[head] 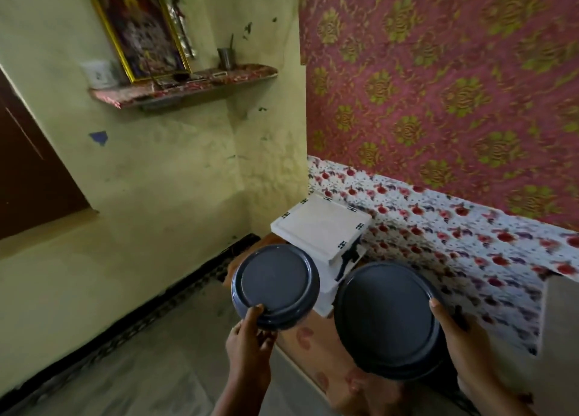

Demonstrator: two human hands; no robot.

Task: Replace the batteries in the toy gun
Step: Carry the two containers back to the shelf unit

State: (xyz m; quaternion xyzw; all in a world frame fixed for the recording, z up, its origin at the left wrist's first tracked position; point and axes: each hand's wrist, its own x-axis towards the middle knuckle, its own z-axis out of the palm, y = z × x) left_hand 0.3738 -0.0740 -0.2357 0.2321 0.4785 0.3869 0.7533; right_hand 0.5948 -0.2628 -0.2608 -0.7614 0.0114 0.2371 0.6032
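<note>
I hold two dark grey round plates up in front of me. My left hand grips the near rim of the smaller plate, thumb on top. My right hand grips the right rim of the larger plate, thumb on its upper face. Both plates are tilted toward the camera. Some dark thing shows under my right hand beside the plate; I cannot tell what it is. No toy gun and no batteries are in view.
A white low folding table stands on a bed with a floral sheet ahead, against patterned pink wallpaper. A yellow wall on the left carries a shelf with a framed picture. Grey floor lies below left.
</note>
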